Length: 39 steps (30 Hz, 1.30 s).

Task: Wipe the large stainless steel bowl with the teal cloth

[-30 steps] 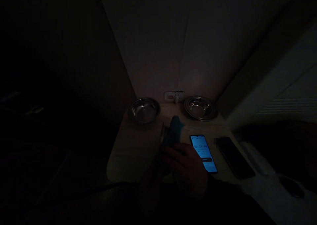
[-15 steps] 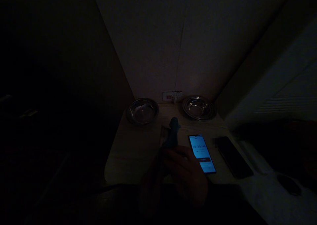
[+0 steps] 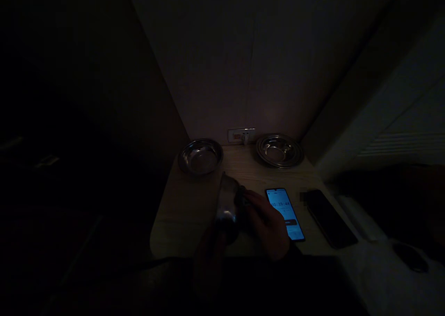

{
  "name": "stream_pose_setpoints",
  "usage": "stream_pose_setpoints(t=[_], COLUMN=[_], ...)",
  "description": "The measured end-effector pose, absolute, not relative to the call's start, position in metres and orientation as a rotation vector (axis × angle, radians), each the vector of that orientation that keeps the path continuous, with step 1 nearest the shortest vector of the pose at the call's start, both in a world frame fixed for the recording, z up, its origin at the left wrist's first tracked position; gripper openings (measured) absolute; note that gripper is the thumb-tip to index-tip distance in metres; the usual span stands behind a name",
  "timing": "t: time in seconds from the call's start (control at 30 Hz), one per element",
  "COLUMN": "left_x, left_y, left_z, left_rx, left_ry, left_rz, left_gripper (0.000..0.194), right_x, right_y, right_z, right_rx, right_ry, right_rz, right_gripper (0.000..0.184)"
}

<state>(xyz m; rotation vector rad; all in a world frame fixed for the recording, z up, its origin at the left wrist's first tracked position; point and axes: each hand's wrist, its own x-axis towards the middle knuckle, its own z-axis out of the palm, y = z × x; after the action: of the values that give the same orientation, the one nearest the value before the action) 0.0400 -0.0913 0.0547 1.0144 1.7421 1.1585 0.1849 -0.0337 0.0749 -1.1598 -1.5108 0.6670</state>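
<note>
Wall behind, dark. Pale wood-grain bench below it; rounded near-left corner, front edge just ahead of the person's body. Back right of bench: stacked steel dishes. Back left: single steel dish, close to the side panel. Right hand over front middle, fingers bent, gripping dark cloth against the bowl's right side. Left hand lower, very dim, closed on the bowl's lower end; finger detail lost in shadow. Steel bowl sits between the hands, tipped on its side, upper rim pointing toward the back; can't tell if it touches bench. Bare wood runs left of bowl to the left edge. Right is tighter: lit phone just beside right hand, dark phone by the right edge. Wall socket between dishes. Cloth mostly under right fingers.
</note>
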Motion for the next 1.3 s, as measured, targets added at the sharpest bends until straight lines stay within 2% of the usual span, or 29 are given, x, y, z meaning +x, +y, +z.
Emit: stream_pose_setpoints(t=[0.37,0.47,0.6,0.9,1.13,1.3], left_x=[0.044,0.046,0.046,0.046,0.043,0.039], left_y=[-0.092,-0.087,-0.086,-0.090,-0.091,-0.091], left_z=[0.066,0.079,0.087,0.076,0.063,0.056], left_rx=[0.745,0.885,0.952,1.028,1.085,1.035], left_ry=[1.839,1.623,1.730,1.746,1.751,1.770], left_rz=[1.224,1.098,1.051,0.956,0.944,0.862], left_gripper=[0.031,0.034,0.041,0.039,0.033,0.037], right_x=[0.183,0.182,0.179,0.177,0.179,0.175], right_y=[-0.059,-0.066,-0.074,-0.071,-0.024,-0.020], right_z=[0.068,0.070,0.073,0.092,0.109,0.108], right_rx=[-1.178,-1.167,-1.191,-1.269,-1.297,-1.233], right_ry=[-1.526,-1.576,-1.584,-1.634,-1.662,-1.640], right_rz=[0.645,0.642,0.635,0.684,0.745,0.782], right_gripper=[0.030,0.031,0.029,0.022,0.014,0.013])
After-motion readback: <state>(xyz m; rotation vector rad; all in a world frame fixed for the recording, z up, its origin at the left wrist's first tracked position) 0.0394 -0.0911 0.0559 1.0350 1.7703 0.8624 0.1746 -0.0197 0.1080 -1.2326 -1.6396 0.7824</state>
